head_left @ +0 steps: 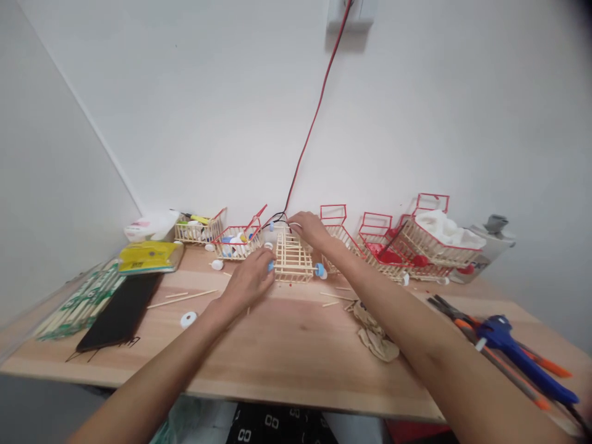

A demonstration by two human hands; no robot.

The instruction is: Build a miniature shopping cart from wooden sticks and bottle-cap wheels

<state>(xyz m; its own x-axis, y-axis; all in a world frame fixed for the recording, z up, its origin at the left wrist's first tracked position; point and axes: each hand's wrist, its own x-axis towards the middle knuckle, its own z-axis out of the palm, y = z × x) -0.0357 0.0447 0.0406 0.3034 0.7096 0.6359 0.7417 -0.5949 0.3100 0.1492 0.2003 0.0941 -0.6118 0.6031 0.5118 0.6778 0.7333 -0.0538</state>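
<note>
A small cart of thin wooden sticks [294,262] lies upside down on the table in front of me, its blue wheels turned upward. My left hand [252,274] is at its left side, fingers curled around the near-left blue wheel [271,266]. At the far end of the cart my right hand [311,228] is closed, fingertips pinching the far-right corner; the wheel there is mostly hidden. The near-right blue wheel [319,269] is untouched.
Several finished stick carts with red handles [333,213] line the wall. Left are a yellow packet [148,256], packaged sticks [78,302], a black slab [120,311] and a white disc [188,319]. Right lie crumpled brown scraps [377,342], pliers [456,311] and a blue glue gun [513,348].
</note>
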